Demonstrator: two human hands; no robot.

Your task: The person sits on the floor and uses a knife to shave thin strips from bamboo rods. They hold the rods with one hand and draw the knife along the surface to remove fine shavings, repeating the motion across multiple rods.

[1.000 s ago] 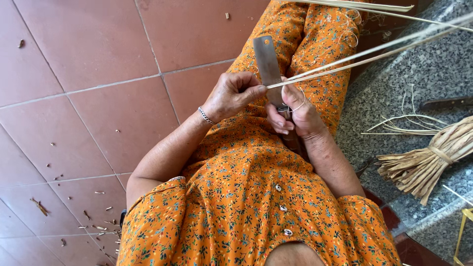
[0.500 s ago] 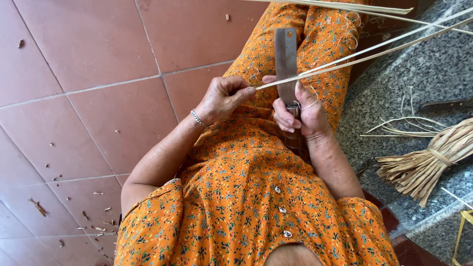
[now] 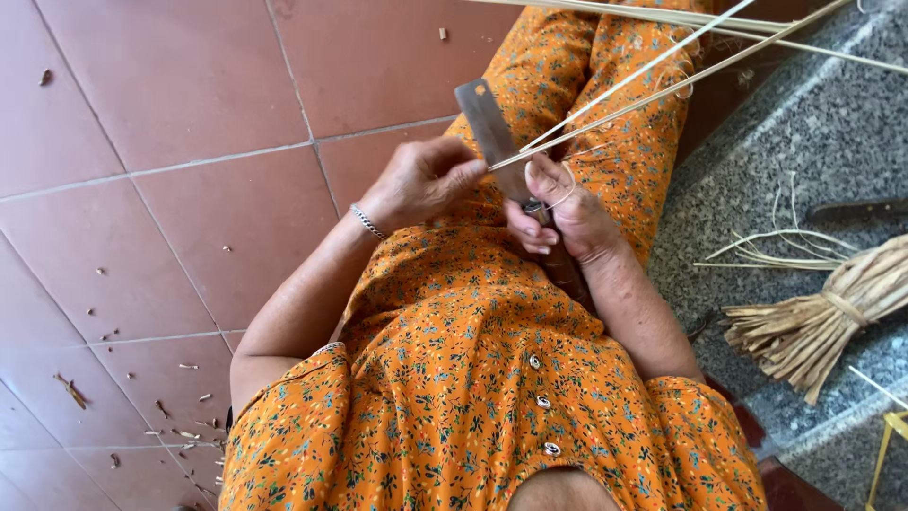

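We see an orange cotton dress (image 3: 473,378) patterned all over with small dark green and white flowers, with three small pale round buttons (image 3: 542,401) down its front. The flat metal knife blade (image 3: 487,128) is dull grey with brownish patches. The long thin split cane strips (image 3: 653,80) are pale straw yellow. The square floor tiles (image 3: 189,114) are terracotta red with lighter grout lines. The stone step (image 3: 813,142) is speckled grey. The tied bundle of dried stalks (image 3: 832,308) is tan. A thin silver bracelet (image 3: 365,221) shows at one wrist.

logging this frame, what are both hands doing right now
left hand: closed, pinching the thin strips.
right hand: closed on the knife handle.
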